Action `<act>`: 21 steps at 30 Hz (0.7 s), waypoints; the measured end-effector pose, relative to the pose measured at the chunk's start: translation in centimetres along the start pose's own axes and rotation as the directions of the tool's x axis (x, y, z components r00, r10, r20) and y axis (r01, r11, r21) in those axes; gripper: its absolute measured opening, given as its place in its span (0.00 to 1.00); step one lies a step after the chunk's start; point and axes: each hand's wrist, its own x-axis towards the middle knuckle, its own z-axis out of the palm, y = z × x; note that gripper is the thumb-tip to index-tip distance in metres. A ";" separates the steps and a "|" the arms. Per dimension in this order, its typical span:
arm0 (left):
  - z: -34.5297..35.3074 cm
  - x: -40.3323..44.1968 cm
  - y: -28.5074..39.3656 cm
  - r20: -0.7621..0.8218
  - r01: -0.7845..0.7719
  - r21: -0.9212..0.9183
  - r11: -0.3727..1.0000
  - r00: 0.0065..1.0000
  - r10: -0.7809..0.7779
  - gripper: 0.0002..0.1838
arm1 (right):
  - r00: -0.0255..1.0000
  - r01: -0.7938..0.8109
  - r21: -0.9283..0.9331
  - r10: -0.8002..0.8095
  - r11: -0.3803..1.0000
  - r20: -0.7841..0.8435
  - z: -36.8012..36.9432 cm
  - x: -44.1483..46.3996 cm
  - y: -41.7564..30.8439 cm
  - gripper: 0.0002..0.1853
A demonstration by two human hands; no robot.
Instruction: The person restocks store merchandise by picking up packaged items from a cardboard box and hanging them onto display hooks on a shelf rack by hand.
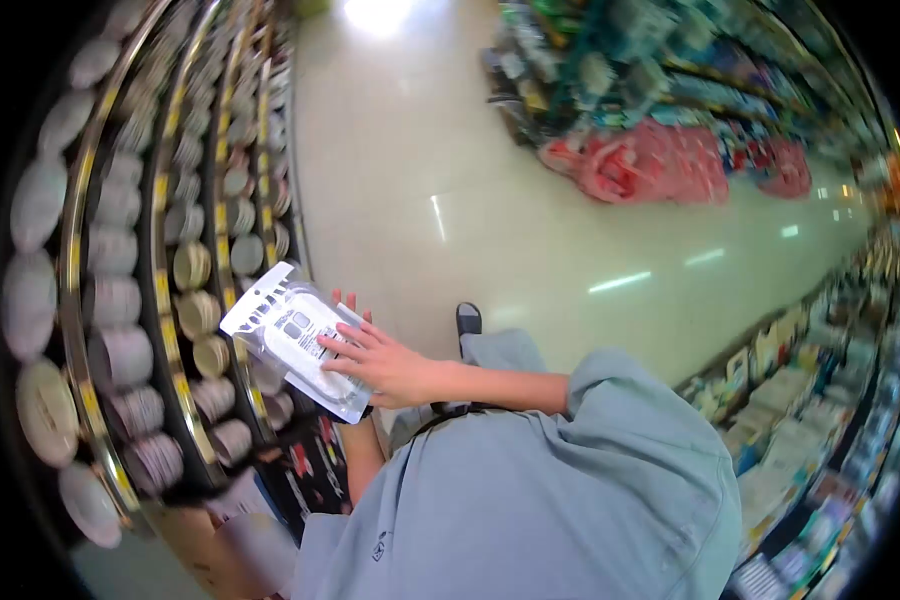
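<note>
A white and clear plastic package [305,335] with black print lies tilted in front of my body, close to the shelves on the left. My right hand [375,365] rests on its printed face with the fingers spread. Beneath the package is my left hand [353,303]; only some fingertips show past its upper edge, and the package hides the rest. The left forearm comes up from below, behind the package's lower end.
Shelves [160,230] stacked with bowls and plates run along the left. Red plastic bags [650,165] hang by a goods rack at the upper right. More shelves of packaged goods [780,400] stand at the right. A sandalled foot [468,318] is on the tiled floor [390,180].
</note>
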 end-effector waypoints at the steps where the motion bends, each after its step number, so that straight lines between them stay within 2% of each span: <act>1: 1.0 2.1 -1.3 0.018 0.055 0.025 0.998 0.998 -0.055 0.38 | 0.999 -0.034 -0.059 0.032 0.998 -0.035 -1.4 -1.0 1.1 0.52; 4: 3.8 7.1 -4.9 0.057 0.225 0.097 0.970 0.971 -0.231 0.38 | 0.974 -0.153 -0.145 0.125 0.978 -0.188 -5.3 -4.1 3.3 0.52; 6: 4.9 9.7 -6.6 0.081 0.333 0.138 0.933 0.935 -0.346 0.39 | 0.938 -0.261 -0.139 0.217 0.955 -0.270 -6.1 -5.2 4.0 0.53; 11: 8.0 15.6 -12.9 0.144 0.556 0.232 0.798 0.792 -0.593 0.39 | 0.808 -0.503 -0.168 0.392 0.848 -0.441 -9.2 -9.2 6.2 0.54; 16: 10.6 19.5 -20.4 0.178 0.732 0.317 0.604 0.579 -0.796 0.40 | 0.603 -0.730 -0.177 0.500 0.660 -0.622 -10.9 -13.8 7.3 0.54; 21: 12.1 21.4 -27.1 0.170 0.827 0.365 0.427 0.392 -0.904 0.41 | 0.383 -0.834 0.007 0.586 0.552 -0.714 -13.0 -18.5 7.9 0.53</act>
